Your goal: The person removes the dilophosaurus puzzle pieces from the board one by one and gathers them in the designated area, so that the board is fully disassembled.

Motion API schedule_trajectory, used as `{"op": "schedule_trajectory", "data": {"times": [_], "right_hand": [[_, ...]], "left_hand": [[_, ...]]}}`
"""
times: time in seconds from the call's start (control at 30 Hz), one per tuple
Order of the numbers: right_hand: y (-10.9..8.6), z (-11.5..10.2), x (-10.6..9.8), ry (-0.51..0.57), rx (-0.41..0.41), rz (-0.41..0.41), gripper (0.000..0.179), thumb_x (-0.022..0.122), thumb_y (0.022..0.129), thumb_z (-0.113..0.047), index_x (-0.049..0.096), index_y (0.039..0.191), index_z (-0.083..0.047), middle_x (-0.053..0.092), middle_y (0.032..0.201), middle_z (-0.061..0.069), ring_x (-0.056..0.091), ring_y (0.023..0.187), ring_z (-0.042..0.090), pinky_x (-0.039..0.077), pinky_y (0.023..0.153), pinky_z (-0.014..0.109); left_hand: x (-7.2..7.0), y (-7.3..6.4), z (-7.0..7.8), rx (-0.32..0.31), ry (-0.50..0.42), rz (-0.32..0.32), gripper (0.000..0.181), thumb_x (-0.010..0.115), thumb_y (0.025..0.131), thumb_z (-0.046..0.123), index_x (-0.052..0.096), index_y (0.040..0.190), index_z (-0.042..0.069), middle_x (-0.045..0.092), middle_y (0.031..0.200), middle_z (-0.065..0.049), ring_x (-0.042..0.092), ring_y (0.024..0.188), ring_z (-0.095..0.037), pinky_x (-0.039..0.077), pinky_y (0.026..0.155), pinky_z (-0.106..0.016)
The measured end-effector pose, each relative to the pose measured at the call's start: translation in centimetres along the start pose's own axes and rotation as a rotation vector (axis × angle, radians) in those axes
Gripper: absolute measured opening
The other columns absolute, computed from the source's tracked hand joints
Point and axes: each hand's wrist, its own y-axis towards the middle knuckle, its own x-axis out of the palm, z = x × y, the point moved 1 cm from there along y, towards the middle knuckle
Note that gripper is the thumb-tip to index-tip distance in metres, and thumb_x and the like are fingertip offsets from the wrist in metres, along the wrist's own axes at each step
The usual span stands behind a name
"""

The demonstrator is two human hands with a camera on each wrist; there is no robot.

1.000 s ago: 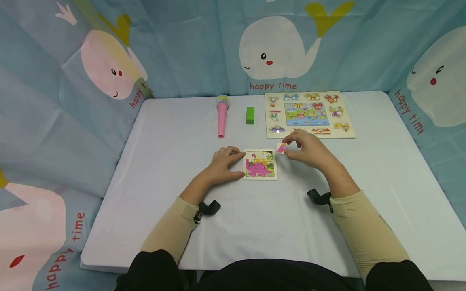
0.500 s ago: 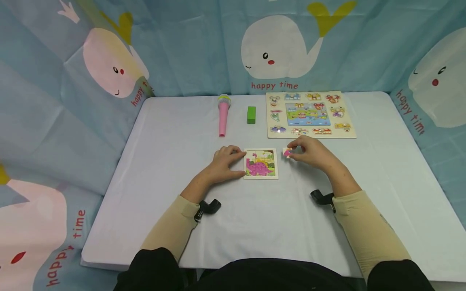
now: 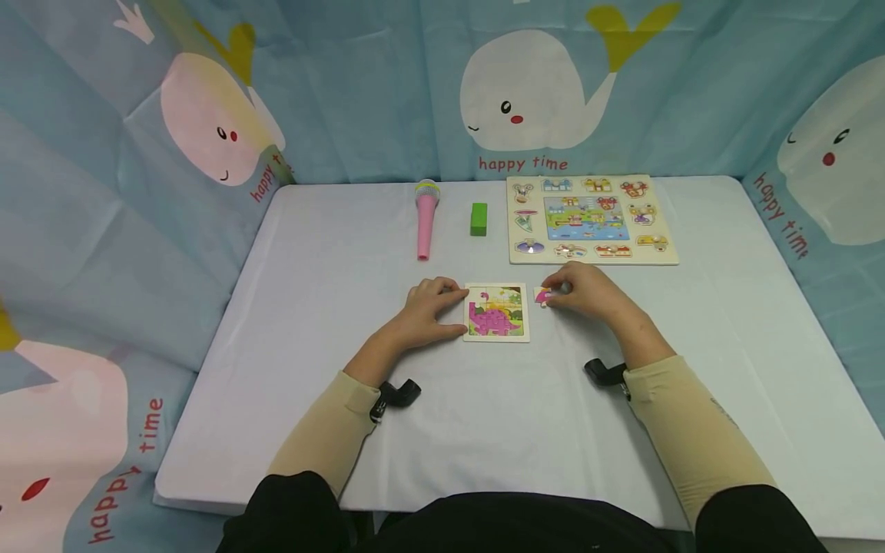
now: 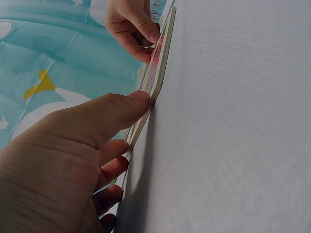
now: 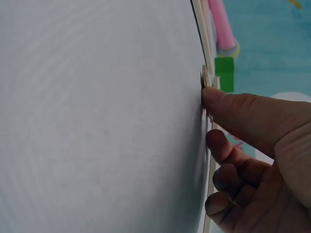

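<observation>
A small square jigsaw puzzle [image 3: 494, 313] in a pale frame, showing a pink dinosaur, lies in the middle of the white table. My left hand [image 3: 430, 311] rests against its left side, with thumb and index finger touching the frame near the two left corners. In the left wrist view the thumb [image 4: 138, 99] lies on the frame's edge. Just right of the frame, my right hand [image 3: 588, 293] pinches a pink and yellow jigsaw piece [image 3: 541, 296] between thumb and fingers. The right wrist view shows this piece [image 5: 205, 75] edge-on, low over the table.
A large wooden picture board [image 3: 522, 259] with cut-out figures lies behind my right hand. A green block [image 3: 478, 220] and a pink toy microphone [image 3: 425, 230] lie farther back. A blue whale-print curtain [image 3: 359, 100] hangs along the table's far edge.
My right hand has drawn the jigsaw piece slightly right and nearer to me, lower beside the frame. My left hand stays on the frame.
</observation>
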Motion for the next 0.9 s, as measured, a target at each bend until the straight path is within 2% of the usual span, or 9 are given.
{"op": "schedule_trajectory", "data": {"times": [0.4, 0.57, 0.9], "right_hand": [[-0.4, -0.9, -0.3, 0.002, 0.016, 0.027, 0.033, 0.078, 0.091, -0.015, 0.074, 0.122, -0.003, 0.063, 0.109, 0.013, 0.049, 0.087, 0.027, 0.041, 0.075, 0.041], [-0.6, -1.6, -0.6, 0.006, 0.000, 0.050, 0.037, 0.079, 0.092, -0.022, 0.074, 0.124, -0.005, 0.063, 0.110, 0.011, 0.048, 0.088, 0.027, 0.042, 0.073, 0.040], [-0.5, -4.0, -0.3, 0.014, -0.069, 0.066, 0.036, 0.079, 0.091, -0.022, 0.074, 0.123, -0.006, 0.062, 0.108, 0.012, 0.047, 0.087, 0.027, 0.041, 0.071, 0.041]], "left_hand": [[0.1, 0.0, -0.1, -0.002, 0.000, -0.005, 0.070, 0.077, 0.090, 0.041, 0.054, 0.151, 0.014, 0.047, 0.138, -0.002, 0.038, 0.124, -0.022, 0.028, 0.103, -0.044], [0.0, -0.1, 0.0, -0.012, -0.003, -0.010, 0.071, 0.077, 0.090, 0.041, 0.054, 0.151, 0.015, 0.047, 0.138, -0.001, 0.038, 0.123, -0.021, 0.028, 0.103, -0.044], [0.0, 0.0, 0.0, -0.008, -0.004, -0.009, 0.070, 0.077, 0.090, 0.041, 0.054, 0.151, 0.015, 0.047, 0.138, -0.001, 0.038, 0.124, -0.021, 0.028, 0.103, -0.044]]}}
